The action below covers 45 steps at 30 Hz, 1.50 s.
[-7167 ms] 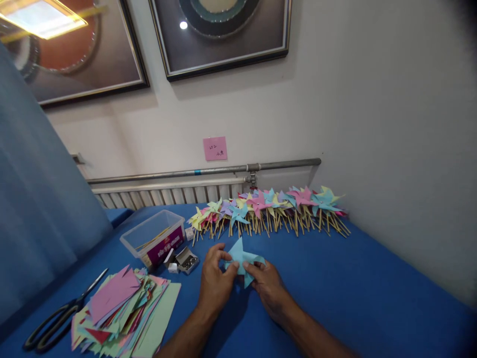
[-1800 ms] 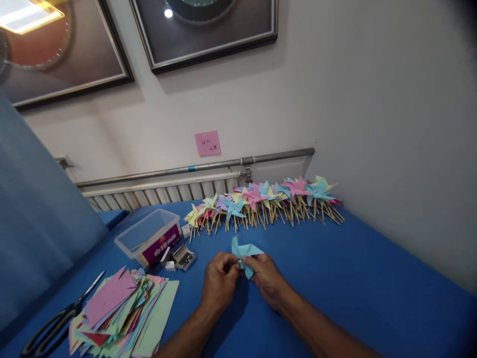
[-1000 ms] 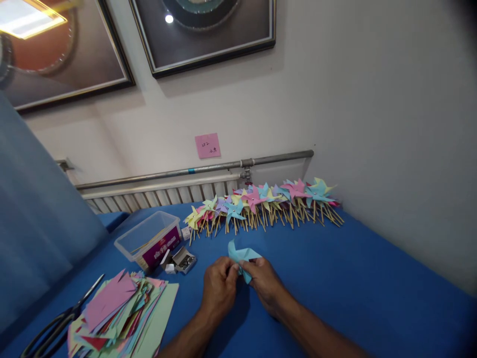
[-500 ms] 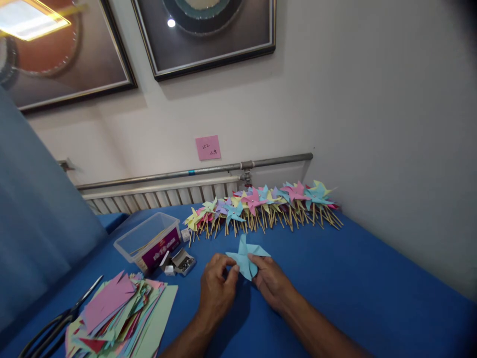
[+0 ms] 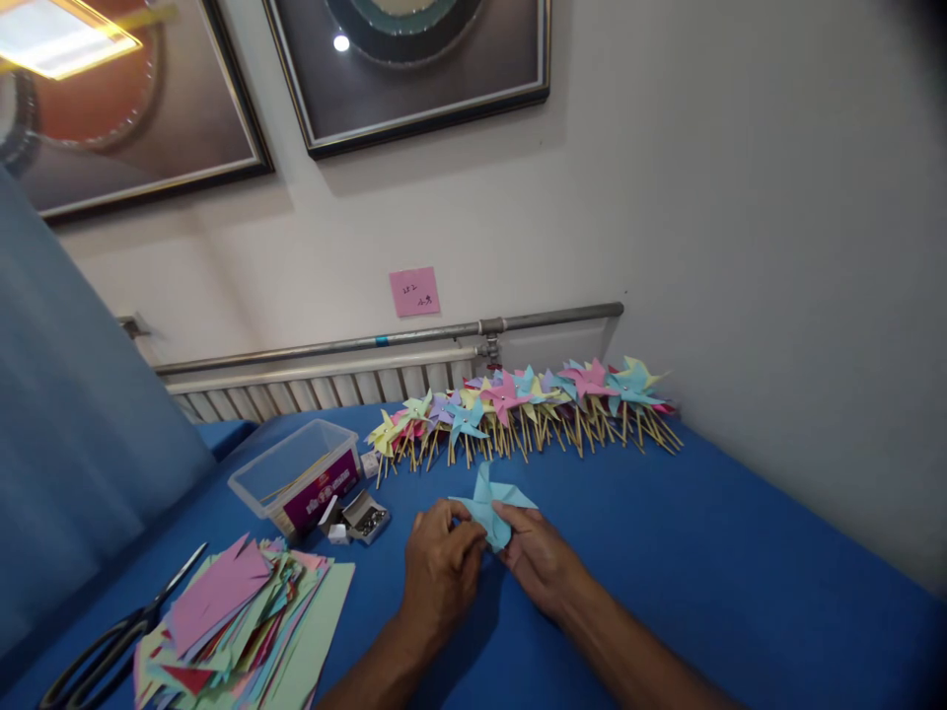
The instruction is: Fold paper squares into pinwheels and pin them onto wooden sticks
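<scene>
Light-blue paper pinwheel (image 5: 486, 508) lies between our two hands, over the blue table (image 5: 666, 582). Our right hand (image 5: 544, 560) pinches it, thumb pressed on top near the middle, the other fingers underneath. Our left hand (image 5: 442, 562) is curled, its fingertips bunched against the left blade; whether they grip the paper we cannot tell. On our right, the blue surface runs on past the wrist to the pale wall (image 5: 740, 247), leaving us room that way. Ahead, a row of pinwheels on sticks (image 5: 504, 394) bounds us, stick ends pointing our way. To our left stand a see-through tub (image 5: 322, 490) and a small opened box (image 5: 360, 508) of metal pieces; nearer us lies a pile of coloured paper (image 5: 222, 602), scissors (image 5: 150, 611) just beside it. Beyond the table we see a radiator (image 5: 318, 372), a pipe (image 5: 429, 335), a pink note (image 5: 414, 292) and framed pictures (image 5: 421, 99); a blue curtain (image 5: 81, 424) hangs at far left.
</scene>
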Available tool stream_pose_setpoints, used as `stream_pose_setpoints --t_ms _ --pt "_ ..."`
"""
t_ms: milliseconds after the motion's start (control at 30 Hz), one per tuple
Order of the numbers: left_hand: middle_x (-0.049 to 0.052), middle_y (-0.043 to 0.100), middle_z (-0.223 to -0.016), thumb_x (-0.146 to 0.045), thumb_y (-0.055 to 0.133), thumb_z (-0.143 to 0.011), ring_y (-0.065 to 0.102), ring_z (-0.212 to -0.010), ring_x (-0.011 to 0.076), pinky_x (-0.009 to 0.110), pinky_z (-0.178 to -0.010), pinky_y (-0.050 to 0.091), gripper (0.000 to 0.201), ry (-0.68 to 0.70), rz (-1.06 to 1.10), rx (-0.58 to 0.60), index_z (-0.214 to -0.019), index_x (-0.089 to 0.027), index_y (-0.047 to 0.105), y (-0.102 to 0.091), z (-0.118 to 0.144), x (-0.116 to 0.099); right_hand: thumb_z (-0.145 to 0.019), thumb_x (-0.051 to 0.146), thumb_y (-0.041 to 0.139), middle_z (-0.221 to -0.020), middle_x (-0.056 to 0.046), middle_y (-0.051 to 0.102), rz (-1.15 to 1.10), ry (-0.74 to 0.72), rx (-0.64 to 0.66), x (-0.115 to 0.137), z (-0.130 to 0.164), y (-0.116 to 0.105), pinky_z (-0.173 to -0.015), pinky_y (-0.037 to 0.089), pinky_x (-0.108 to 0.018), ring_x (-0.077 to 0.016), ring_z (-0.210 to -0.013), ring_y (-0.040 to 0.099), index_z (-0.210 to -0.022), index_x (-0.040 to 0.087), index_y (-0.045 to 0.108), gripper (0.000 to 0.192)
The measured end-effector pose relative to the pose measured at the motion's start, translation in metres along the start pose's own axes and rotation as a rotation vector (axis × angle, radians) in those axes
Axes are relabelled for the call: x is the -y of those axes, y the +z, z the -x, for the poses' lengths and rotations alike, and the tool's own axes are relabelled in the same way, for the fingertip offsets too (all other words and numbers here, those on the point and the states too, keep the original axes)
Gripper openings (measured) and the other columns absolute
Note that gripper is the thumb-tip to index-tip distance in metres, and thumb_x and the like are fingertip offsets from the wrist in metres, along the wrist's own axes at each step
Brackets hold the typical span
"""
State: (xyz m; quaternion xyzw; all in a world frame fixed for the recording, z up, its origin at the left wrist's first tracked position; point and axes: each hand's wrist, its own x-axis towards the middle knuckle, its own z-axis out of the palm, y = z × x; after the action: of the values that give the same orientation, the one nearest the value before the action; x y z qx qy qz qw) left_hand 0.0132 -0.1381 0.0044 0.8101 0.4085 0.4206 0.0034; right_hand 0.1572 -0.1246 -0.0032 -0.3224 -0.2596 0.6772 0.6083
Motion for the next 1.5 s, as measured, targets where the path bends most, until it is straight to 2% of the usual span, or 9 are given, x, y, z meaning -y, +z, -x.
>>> stream_pose_setpoints --t_ms 167,333,533,767,900,1100,1233,1400,1500 --pt "0.003 0.068 -0.087 -0.011 0.056 -0.09 0.064 -0.082 0.0163 0.031 -0.077 0.041 0.019 -0.052 0.019 -0.007 -0.08 -0.021 0.068 0.001 -0.002 0.003 -0.062 0.031 0.087 -0.08 -0.006 0.078 -0.004 -0.005 -0.01 -0.006 0.004 0.006 -0.069 0.052 -0.029 -0.0233 -0.082 0.072 -0.079 0.018 0.072 0.026" --pt "0.0 0.065 -0.075 -0.012 0.054 -0.092 0.061 -0.074 0.0159 0.031 -0.073 0.037 0.019 -0.111 -0.059 -0.087 -0.076 -0.02 0.062 0.002 -0.001 0.006 -0.064 0.034 0.087 -0.082 -0.006 0.078 -0.003 -0.008 0.033 -0.01 0.008 0.011 -0.073 0.052 -0.031 -0.0245 -0.087 0.071 -0.081 0.018 0.073 0.027" --pt "-0.001 0.066 -0.072 -0.015 0.055 -0.093 0.061 -0.071 0.0159 0.032 -0.073 0.034 0.019 -0.177 -0.112 -0.071 -0.076 -0.021 0.063 0.003 -0.001 0.007 -0.066 0.036 0.087 -0.081 -0.007 0.078 0.009 -0.013 0.063 -0.012 0.009 0.011 -0.071 0.049 -0.032 -0.0261 -0.088 0.071 -0.082 0.018 0.074 0.027" --pt "0.0 0.065 -0.072 -0.015 0.053 -0.094 0.061 -0.073 0.0177 0.034 -0.074 0.033 0.022 -0.083 -0.235 -0.053 -0.078 -0.021 0.066 0.003 0.0 0.01 -0.065 0.04 0.089 -0.086 -0.007 0.079 0.036 0.013 0.032 -0.017 0.006 0.009 -0.074 0.049 -0.032 -0.0252 -0.087 0.071 -0.084 0.018 0.074 0.033" --pt "0.002 0.066 -0.072 -0.014 0.054 -0.092 0.061 -0.074 0.0184 0.034 -0.073 0.032 0.022 -0.074 -0.279 -0.012 -0.076 -0.021 0.067 0.002 -0.001 0.009 -0.064 0.044 0.088 -0.083 -0.007 0.078 0.079 0.021 0.008 -0.019 0.006 0.008 -0.068 0.046 -0.03 -0.0241 -0.084 0.071 -0.082 0.017 0.073 0.036" --pt "0.002 0.065 -0.071 -0.014 0.055 -0.092 0.06 -0.073 0.0186 0.034 -0.073 0.033 0.023 -0.067 -0.321 0.026 -0.072 -0.021 0.066 0.0 -0.002 0.008 -0.064 0.044 0.087 -0.089 -0.007 0.079 0.111 0.018 0.011 -0.018 0.007 0.01 -0.064 0.044 -0.028 -0.0238 -0.085 0.07 -0.082 0.018 0.073 0.035" --pt "0.002 0.065 -0.071 -0.015 0.055 -0.092 0.061 -0.075 0.0187 0.034 -0.075 0.033 0.022 -0.066 -0.285 0.005 -0.075 -0.021 0.066 0.0 -0.002 0.009 -0.066 0.043 0.084 -0.086 -0.007 0.079 0.129 -0.01 0.006 -0.019 0.005 0.009 -0.066 0.046 -0.029 -0.0238 -0.083 0.071 -0.077 0.019 0.071 0.03" --pt "0.003 0.066 -0.073 -0.019 0.051 -0.096 0.062 -0.074 0.0179 0.034 -0.074 0.034 0.024 -0.057 -0.23 -0.093 -0.077 -0.02 0.066 -0.001 -0.001 0.014 -0.065 0.038 0.085 -0.085 -0.007 0.078 0.098 -0.047 0.005 -0.013 0.0 0.004 -0.074 0.05 -0.031 -0.024 -0.086 0.071 -0.079 0.019 0.073 0.026" --pt "0.003 0.067 -0.074 -0.021 0.049 -0.097 0.062 -0.074 0.0175 0.033 -0.075 0.035 0.026 -0.087 -0.196 -0.079 -0.076 -0.02 0.065 -0.003 -0.001 0.015 -0.064 0.036 0.086 -0.083 -0.006 0.078 0.075 -0.071 -0.037 -0.007 -0.006 -0.002 -0.077 0.053 -0.032 -0.0245 -0.088 0.071 -0.08 0.018 0.073 0.027"
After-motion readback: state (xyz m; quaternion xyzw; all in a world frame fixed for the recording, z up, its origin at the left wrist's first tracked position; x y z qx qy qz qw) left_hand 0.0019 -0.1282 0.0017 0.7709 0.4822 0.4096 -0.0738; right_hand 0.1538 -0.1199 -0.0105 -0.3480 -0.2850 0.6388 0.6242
